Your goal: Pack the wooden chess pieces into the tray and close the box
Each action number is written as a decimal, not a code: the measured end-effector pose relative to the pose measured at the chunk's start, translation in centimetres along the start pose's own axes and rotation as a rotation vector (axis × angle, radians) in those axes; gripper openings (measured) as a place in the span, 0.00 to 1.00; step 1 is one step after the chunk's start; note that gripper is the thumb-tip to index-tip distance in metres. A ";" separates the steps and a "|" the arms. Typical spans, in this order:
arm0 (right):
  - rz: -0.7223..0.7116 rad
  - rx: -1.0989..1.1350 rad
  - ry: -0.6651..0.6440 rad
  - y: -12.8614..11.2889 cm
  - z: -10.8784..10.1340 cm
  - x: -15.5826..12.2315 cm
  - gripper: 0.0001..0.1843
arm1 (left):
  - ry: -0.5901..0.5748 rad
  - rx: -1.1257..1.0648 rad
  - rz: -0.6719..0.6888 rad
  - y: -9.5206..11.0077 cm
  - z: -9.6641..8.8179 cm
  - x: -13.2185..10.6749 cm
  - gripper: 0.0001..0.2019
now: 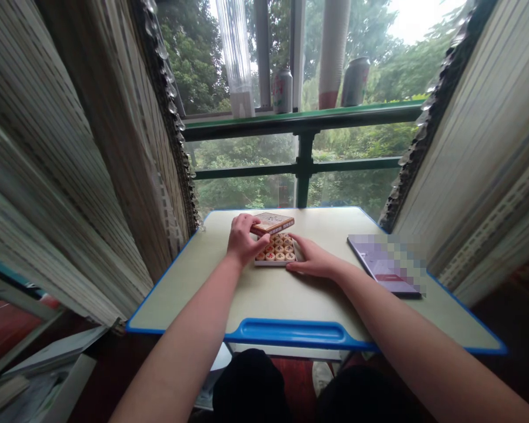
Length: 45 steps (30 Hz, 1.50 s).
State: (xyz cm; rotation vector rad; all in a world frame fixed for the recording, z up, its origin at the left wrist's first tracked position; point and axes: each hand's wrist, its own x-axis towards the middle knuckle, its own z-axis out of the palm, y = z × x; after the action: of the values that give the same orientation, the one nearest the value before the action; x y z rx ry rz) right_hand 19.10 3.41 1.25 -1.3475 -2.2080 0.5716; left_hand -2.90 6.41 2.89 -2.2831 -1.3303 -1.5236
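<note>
A shallow box (273, 264) of round Chinese chess pieces (280, 256) sits near the middle of the table. The pale discs lie in rows and bear red and dark characters. My left hand (245, 239) grips the box lid (274, 222), fingers on its left edge and thumb below. The lid is raised over the far part of the box and hides the pieces there. My right hand (311, 257) is curved around the right side of the box, with fingertips at its far corner and thumb at the near corner.
The pale table (194, 294) has a blue rim and a pen groove (291, 332) in front. A thin flat item (385, 270), partly blurred, lies at right. Cans (356, 82) and stacked cups (334, 53) stand on the window ledge. Curtains (92, 147) hang on both sides.
</note>
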 end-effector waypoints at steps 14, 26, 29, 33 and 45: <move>-0.048 -0.084 -0.044 0.1 -0.2 0.3 0.39 | -0.017 0.020 0.005 0.0 0.0 0.0 0.11; -0.014 -0.097 -0.063 -0.4 -0.6 0.0 0.35 | -0.019 -0.028 0.001 -0.3 0.1 0.0 0.11; -0.010 -0.063 -0.064 -0.4 -0.7 -0.1 0.37 | -0.009 -0.112 0.016 -0.3 0.0 0.1 0.10; 0.038 0.093 -0.008 -0.1 -0.6 -0.1 0.41 | -0.009 -0.202 0.006 -0.2 -0.2 0.2 0.10; 0.159 0.707 0.348 0.0 -0.5 1.1 0.21 | -0.203 -0.183 0.117 0.9 -0.6 -0.1 0.16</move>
State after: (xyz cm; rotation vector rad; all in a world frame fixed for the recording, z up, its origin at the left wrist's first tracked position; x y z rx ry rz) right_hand 18.98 4.45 1.82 -1.1244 -1.4237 0.9756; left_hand -2.76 5.48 3.44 -2.6383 -1.1161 -1.4654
